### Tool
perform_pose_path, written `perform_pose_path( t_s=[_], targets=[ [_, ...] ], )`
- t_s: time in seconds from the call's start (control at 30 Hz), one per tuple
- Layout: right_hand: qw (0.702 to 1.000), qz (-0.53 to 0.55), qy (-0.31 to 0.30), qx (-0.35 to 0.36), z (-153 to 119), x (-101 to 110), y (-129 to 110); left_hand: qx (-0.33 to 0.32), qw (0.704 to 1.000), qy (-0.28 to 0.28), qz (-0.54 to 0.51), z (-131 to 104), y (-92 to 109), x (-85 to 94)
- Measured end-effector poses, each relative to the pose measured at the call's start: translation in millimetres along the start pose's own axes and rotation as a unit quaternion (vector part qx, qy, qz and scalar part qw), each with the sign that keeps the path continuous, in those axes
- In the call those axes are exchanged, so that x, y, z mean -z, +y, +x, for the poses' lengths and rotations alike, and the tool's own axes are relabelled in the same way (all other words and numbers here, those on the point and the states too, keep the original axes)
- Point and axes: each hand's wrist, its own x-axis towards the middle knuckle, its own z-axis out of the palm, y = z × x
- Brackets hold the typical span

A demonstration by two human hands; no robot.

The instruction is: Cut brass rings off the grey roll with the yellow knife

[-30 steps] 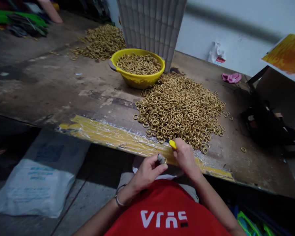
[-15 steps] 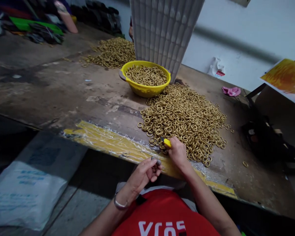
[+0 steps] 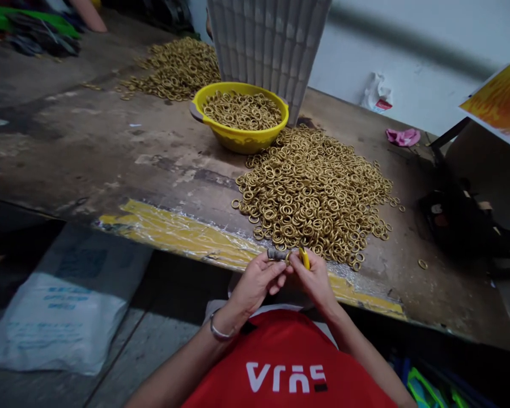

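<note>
Ring (image 3: 288, 257) pinched in L hand (image 3: 255, 282), just beside R hand (image 3: 317, 279) w/ yel tool (image 3: 305, 259) in grip

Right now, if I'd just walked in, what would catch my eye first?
Probably the wide heap of small gold-coloured rings on the worn brown tabletop. Behind it, to the left, a round yellow bowl holding similar rings stands before a tall grey ribbed panel. By the yellow-taped near edge, the person's left hand and right hand are close together, the right gripping a small yellow tool.

Dim, cool light; shadow band across white wall (image 3: 408, 90); glints on yellow tape (image 3: 195, 235); darkness beneath table (image 3: 110, 150); upper-left corner blurred.
</note>
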Motion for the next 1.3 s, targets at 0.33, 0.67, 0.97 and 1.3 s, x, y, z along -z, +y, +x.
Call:
perform_pose_path(
  t_s=[0.33,0.67,0.97,1.3],
  targets=[
    [0.991,-0.092,0.008,0.096,-14.2,7.3,-4.0,0.001,1.0,-0.002,0.026,-8.2,1.6,-5.6],
    [0.909,-0.396,-0.088,0.099,-34.7,20.3,-2.1,-0.022,0.987,0.005,0.158,-9.4,-2.1,5.2],
    [0.864,-0.487,-0.116,0.064,-29.4,18.5,-4.3,-0.085,0.951,-0.034,0.296,-23.7,17.2,1.0],
    [0.863,-0.497,-0.037,0.086,15.7,2.2,-0.1,0.002,0.994,-0.03,0.109,-33.1,0.3,13.6]
  ],
)
